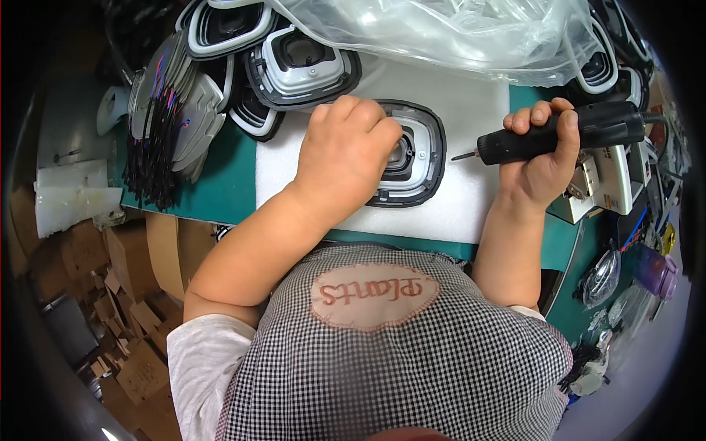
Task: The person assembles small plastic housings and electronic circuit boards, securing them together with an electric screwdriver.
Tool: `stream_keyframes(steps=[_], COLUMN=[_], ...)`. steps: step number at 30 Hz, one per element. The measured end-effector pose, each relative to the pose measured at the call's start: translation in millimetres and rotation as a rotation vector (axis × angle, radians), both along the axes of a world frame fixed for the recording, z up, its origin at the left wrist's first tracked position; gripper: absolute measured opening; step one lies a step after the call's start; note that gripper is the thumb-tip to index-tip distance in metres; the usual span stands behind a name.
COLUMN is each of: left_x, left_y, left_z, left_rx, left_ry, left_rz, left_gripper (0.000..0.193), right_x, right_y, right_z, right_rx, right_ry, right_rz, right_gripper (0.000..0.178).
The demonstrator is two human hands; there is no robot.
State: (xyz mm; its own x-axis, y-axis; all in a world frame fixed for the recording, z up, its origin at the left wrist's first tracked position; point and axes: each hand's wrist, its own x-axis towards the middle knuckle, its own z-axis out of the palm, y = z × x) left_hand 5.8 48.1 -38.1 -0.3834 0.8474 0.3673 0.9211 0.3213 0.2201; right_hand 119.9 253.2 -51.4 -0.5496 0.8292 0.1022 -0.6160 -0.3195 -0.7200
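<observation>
A black electric screwdriver (607, 123) lies across my right hand (539, 165), whose fingers are wrapped round its body. Its thin bit points left, a little short of a rounded black-and-grey plastic housing (429, 170) and apart from it. That housing rests on a white foam sheet (471, 213). My left hand (344, 151) covers its left part, back of the hand up and fingers curled down. The left fingertips are hidden, so what they pinch does not show. A similar housing (305, 70) stands just beyond the left hand.
Thin grey plates with black wires (165, 121) are piled on the green mat (202, 209) at left. A clear plastic bag (456, 37) spans the far side. More housings (228, 29) lie at far left. At right sits a white device (610, 176); cardboard boxes (140, 367) fill the lower left.
</observation>
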Motion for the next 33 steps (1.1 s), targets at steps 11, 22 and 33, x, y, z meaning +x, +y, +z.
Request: stream_keyframes(steps=[11, 22, 33], left_x=[-6.7, -4.3, -17.7], left_y=[0.4, -6.8, -20.6], left_z=[10.8, 13.1, 5.6], left_rx=[0.002, 0.126, 0.391], left_ry=[0.077, 0.138, -0.565], left_rz=[-0.078, -0.164, 0.075], left_gripper=[0.022, 0.026, 0.022], right_x=[-7.0, -1.7, -7.9], right_y=[-0.7, -9.5, -4.9], right_z=[11.1, 9.9, 1.1], right_rx=[0.187, -0.099, -0.066], right_ry=[-0.089, -0.007, -0.073], right_rz=[-0.055, 0.019, -0.025], right_gripper=[0.025, 0.023, 0.023])
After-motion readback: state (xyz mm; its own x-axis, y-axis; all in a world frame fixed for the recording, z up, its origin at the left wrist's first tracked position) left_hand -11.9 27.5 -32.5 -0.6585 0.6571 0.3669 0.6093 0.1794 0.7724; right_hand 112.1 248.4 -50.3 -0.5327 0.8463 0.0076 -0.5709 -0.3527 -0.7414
